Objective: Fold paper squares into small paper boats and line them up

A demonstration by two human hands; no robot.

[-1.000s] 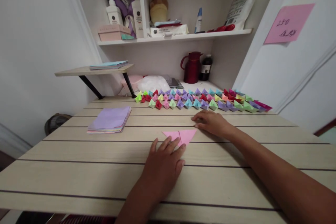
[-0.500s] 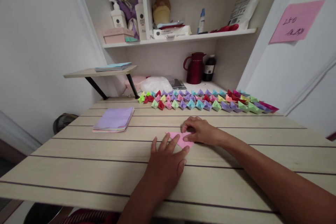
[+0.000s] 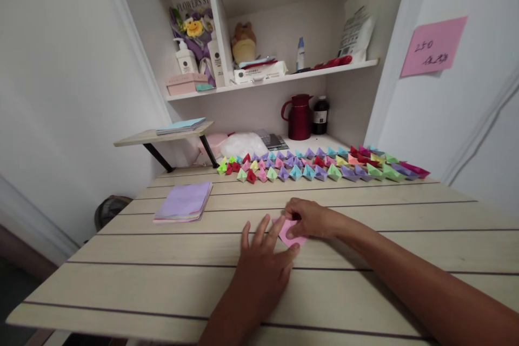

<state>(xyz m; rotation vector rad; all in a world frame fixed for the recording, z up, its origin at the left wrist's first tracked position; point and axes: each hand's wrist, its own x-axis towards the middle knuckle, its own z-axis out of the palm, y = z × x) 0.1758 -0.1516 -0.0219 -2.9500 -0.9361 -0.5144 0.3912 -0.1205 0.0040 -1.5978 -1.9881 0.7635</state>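
Pink paper (image 3: 285,237) lies between the near and far edges of our worktop (image 3: 162,281); our left hand (image 3: 261,265), spread wide, touches it; our right hand (image 3: 310,219), narrowed, holds it. Folded shapes (image 3: 320,173) line the far edge.

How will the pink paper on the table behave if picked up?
Probably very light: the pink paper looks thin and smaller than the right hand. Likely bendable, being paper. Unlikely to roll: it lies flat on the table.
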